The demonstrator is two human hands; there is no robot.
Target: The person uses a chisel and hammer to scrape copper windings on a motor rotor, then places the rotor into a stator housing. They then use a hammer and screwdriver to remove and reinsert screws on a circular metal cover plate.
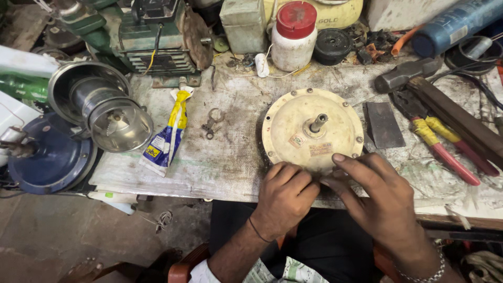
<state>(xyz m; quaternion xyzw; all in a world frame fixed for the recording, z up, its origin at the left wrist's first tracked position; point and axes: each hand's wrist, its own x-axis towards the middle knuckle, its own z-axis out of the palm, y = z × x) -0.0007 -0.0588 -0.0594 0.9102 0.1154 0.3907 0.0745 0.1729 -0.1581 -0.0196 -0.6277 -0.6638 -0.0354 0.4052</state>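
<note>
Workbench seen from above, left to right. Far left: a blue round housing (50,157) and a shiny steel jar (102,107); beside them a yellow-and-blue tube (167,139) lies flat, with a small metal clip (211,123) near it. Centre: the cream round motor cover (313,129), shaft upright, lies flat on the bench (230,162) near its front edge. The left hand (285,196), fingers curled, and the right hand (380,196), fingers spread, both press on the cover's near rim and hide it; neither pinches anything visible. Behind: a red-lidded white jar (294,36). Right: a dark flat plate (384,124), red-and-yellow-handled pliers (445,149), a hammer (406,74).
</note>
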